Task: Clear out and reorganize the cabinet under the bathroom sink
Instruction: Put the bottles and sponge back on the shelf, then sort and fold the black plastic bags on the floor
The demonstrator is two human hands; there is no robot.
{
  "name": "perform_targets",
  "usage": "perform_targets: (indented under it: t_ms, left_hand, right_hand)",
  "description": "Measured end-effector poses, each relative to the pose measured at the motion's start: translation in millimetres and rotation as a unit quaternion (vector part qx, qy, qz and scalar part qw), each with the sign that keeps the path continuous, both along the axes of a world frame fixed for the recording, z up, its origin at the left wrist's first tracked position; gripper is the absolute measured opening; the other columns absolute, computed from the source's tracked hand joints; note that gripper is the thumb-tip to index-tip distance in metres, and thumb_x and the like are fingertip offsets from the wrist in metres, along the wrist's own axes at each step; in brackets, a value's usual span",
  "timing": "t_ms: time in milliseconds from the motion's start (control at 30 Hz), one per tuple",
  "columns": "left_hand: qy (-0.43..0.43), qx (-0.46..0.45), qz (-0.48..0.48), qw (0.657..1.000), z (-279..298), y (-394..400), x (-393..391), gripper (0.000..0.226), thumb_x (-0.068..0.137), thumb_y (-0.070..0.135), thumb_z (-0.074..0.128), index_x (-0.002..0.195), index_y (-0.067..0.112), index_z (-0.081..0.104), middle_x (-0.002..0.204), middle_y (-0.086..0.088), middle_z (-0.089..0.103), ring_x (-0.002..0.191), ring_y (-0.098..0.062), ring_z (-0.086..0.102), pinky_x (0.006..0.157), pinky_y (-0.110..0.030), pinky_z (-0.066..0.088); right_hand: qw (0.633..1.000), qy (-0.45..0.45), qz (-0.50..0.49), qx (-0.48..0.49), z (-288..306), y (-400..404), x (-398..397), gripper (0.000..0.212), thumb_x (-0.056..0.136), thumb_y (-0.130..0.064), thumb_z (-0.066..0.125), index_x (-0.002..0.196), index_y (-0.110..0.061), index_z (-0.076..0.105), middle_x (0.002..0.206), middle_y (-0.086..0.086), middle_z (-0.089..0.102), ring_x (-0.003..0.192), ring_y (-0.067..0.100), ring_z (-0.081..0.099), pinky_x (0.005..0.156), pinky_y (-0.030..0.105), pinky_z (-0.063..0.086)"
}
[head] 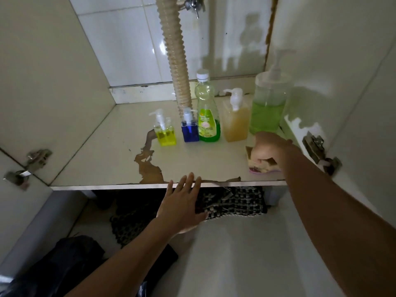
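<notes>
head view: right hand (269, 147) grips sponge (260, 166), lying flat, long axis sideways.

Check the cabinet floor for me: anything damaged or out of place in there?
Yes. The shelf surface is peeling: a brown patch of bare board runs from near the yellow bottle to the front edge, which is chipped too. The five bottles stand upright in a row, nothing spilled. The right hand holds a sponge on the shelf.

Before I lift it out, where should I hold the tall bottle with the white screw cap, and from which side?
Grip the tall bottle at its narrow waist above the label, coming from the front. It stands upright, with the blue dispenser and amber dispenser close on its sides.
</notes>
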State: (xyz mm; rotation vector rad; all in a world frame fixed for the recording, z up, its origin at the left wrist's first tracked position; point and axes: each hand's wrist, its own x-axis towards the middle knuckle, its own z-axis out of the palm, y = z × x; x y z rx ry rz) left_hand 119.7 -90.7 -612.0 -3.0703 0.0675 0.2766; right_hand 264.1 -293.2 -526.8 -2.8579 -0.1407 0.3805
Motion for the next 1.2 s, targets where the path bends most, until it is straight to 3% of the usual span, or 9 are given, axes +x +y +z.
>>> perform_targets:
  t_ms: [167,300,400,467,667,800,900,1033,1200]
  left_hand:
    - [0.064,-0.039,0.01,0.997,22.0,0.7,5.2,0.089,0.089,0.056,0.05,0.153,0.022,-0.002,0.162,-0.002,-0.007,0.149,-0.02,-0.002,0.12,-0.045,0.0]
    - [-0.021,-0.117,0.044,0.992,28.2,15.9,-9.5,0.072,0.094,0.044,0.049,0.152,0.018,0.016,0.159,-0.003,0.018,0.146,-0.021,0.018,0.12,-0.041,0.014]
    - [-0.101,-0.146,0.076,0.981,35.0,41.6,-37.2,0.051,0.094,0.037,0.05,0.139,0.016,0.041,0.141,-0.002,0.047,0.128,-0.023,0.046,0.105,-0.034,0.037]
    - [-0.098,-0.159,0.091,0.978,40.2,67.2,-55.3,0.044,0.095,0.036,0.049,0.135,0.017,0.046,0.135,-0.001,0.052,0.121,-0.022,0.051,0.099,-0.033,0.041]
    - [-0.079,-0.247,0.156,0.953,25.3,106.9,-96.6,0.039,0.094,0.035,0.052,0.129,0.018,0.055,0.123,-0.004,0.059,0.112,-0.025,0.058,0.088,-0.034,0.048]
    - [-0.028,-0.293,0.181,0.938,9.2,100.9,-125.0,0.036,0.089,0.027,0.05,0.123,0.02,0.058,0.124,-0.006,0.058,0.111,-0.032,0.057,0.09,-0.037,0.046]
    - [-0.026,-0.281,0.179,0.943,2.5,106.3,-137.4,0.037,0.09,0.026,0.046,0.125,0.021,0.056,0.127,-0.005,0.056,0.113,-0.033,0.056,0.093,-0.038,0.046]
    - [-0.037,-0.216,0.193,0.956,-12.2,131.0,-160.1,0.037,0.09,0.027,0.05,0.126,0.022,0.056,0.128,-0.004,0.056,0.116,-0.032,0.056,0.093,-0.039,0.046]
    - [-0.131,-0.141,0.244,0.95,-1.2,168.3,-207.6,0.033,0.084,0.029,0.058,0.116,0.019,0.058,0.119,-0.004,0.055,0.109,-0.029,0.058,0.09,-0.038,0.046]
  right_hand:
    - [0.983,-0.053,-0.019,0.172,24.0,36.9,-34.9,0.045,0.083,-0.012,0.057,0.127,-0.017,0.047,0.124,0.005,0.052,0.117,0.026,0.047,0.105,0.043,0.029]
    - [0.978,-0.093,0.058,0.176,5.6,79.5,-70.6,0.04,0.087,-0.023,0.055,0.127,-0.021,0.049,0.131,0.002,0.05,0.121,0.021,0.046,0.101,0.038,0.033]
    - [0.988,-0.052,0.089,0.113,-14.6,98.4,-96.8,0.03,0.086,-0.021,0.055,0.116,-0.02,0.054,0.118,0.0,0.056,0.114,0.022,0.051,0.095,0.036,0.037]
    - [0.993,-0.005,0.102,0.061,-20.7,107.5,-114.3,0.022,0.084,-0.02,0.058,0.105,-0.017,0.054,0.101,0.001,0.057,0.103,0.025,0.054,0.087,0.034,0.041]
    - [0.986,0.1,0.131,0.035,-27.3,120.4,-171.8,0.035,0.084,-0.022,0.065,0.117,-0.012,0.057,0.115,0.006,0.057,0.103,0.022,0.057,0.077,0.027,0.045]
    - [0.981,0.121,0.149,-0.017,-34.9,132.6,-221.2,0.012,0.082,-0.023,0.066,0.079,-0.011,0.063,0.081,0.007,0.063,0.081,0.022,0.062,0.063,0.026,0.047]
    - [0.976,0.129,0.176,-0.014,-56.0,143.1,-250.6,0.026,0.079,-0.026,0.066,0.063,-0.008,0.056,0.061,0.009,0.053,0.063,0.023,0.055,0.056,0.032,0.042]
    - [0.959,0.159,0.215,0.096,-94.3,161.4,-278.4,0.02,0.083,-0.035,0.066,0.087,-0.016,0.064,0.065,-0.006,0.057,0.07,0.014,0.059,0.062,0.023,0.044]
    - [0.94,0.176,0.238,0.172,-112.4,209.1,-311.6,0.041,0.08,-0.058,0.062,0.074,-0.018,0.059,0.071,-0.007,0.057,0.072,0.012,0.058,0.061,0.021,0.041]
